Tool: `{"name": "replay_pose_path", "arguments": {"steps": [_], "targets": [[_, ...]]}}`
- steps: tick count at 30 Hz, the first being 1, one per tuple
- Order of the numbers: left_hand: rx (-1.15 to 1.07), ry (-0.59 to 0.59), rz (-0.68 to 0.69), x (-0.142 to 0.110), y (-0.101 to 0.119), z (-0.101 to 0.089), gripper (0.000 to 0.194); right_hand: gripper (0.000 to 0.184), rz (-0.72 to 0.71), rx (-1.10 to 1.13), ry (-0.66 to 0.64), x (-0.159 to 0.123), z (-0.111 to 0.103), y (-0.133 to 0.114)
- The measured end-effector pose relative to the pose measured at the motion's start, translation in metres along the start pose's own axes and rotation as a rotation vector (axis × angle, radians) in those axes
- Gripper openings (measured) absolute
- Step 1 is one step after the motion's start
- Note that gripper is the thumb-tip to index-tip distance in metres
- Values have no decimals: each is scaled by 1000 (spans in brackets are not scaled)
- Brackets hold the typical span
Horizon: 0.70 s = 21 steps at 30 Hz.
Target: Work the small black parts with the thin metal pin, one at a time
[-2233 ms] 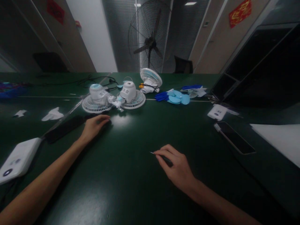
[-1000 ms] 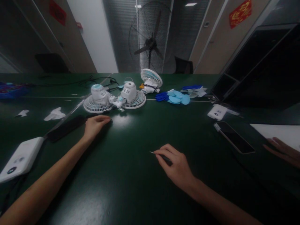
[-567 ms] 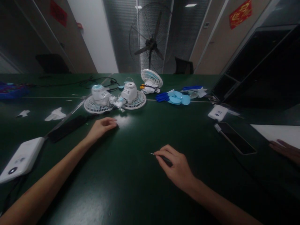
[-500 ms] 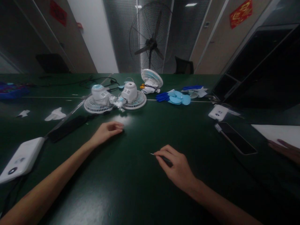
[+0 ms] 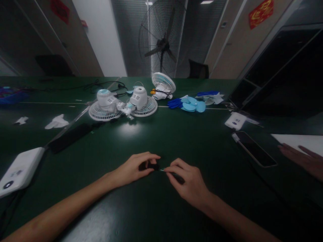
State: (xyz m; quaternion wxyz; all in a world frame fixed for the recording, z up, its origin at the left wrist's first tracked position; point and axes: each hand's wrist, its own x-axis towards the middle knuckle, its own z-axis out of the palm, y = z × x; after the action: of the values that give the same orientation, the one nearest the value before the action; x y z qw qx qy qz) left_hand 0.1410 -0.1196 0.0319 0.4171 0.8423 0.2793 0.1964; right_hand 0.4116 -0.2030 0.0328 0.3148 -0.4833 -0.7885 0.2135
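Observation:
My right hand [image 5: 190,179] is closed around a small screwdriver [image 5: 179,177] with a dark handle; its thin metal shaft points left. Facing it, just left of the shaft's tip, is my left hand [image 5: 137,168], fingers curved and thumb apart from the index finger. The space between those fingers is dark, and I make out no held thing there. Both hands are low over the green table [image 5: 141,215]. Farther back lie two white fan heads [image 5: 104,104] [image 5: 141,101], grilles down, and a third fan [image 5: 163,86] tilted up.
Light-blue fan blades [image 5: 193,105] and blue gloves [image 5: 175,103] lie behind my right hand. A phone [image 5: 254,148] and a white power bank [image 5: 235,121] are at right, near another person's hand [image 5: 302,159]. At left are another white device [image 5: 21,171] and a long black object [image 5: 70,137].
My left hand has moved right and toward me, close to the screwdriver's tip. My right hand has barely moved and still holds the screwdriver. The other person's hand has shifted left.

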Motion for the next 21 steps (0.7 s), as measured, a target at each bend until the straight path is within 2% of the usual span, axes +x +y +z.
{"name": "replay_pose_path", "arguments": {"steps": [13,16,18,21], "targets": [[78,-17,77,0,7,4,52,19,93,-76,42,1,-3,-3],[97,-26,73,0,8,4,51,17,112,-133,8,3,-3,-5],[112,-17,66,0,8,5,47,20,108,-184,-35,4,-2,-5],[131,-2,75,2,7,6,29,17,104,-221,-68,5,0,-4]]}}
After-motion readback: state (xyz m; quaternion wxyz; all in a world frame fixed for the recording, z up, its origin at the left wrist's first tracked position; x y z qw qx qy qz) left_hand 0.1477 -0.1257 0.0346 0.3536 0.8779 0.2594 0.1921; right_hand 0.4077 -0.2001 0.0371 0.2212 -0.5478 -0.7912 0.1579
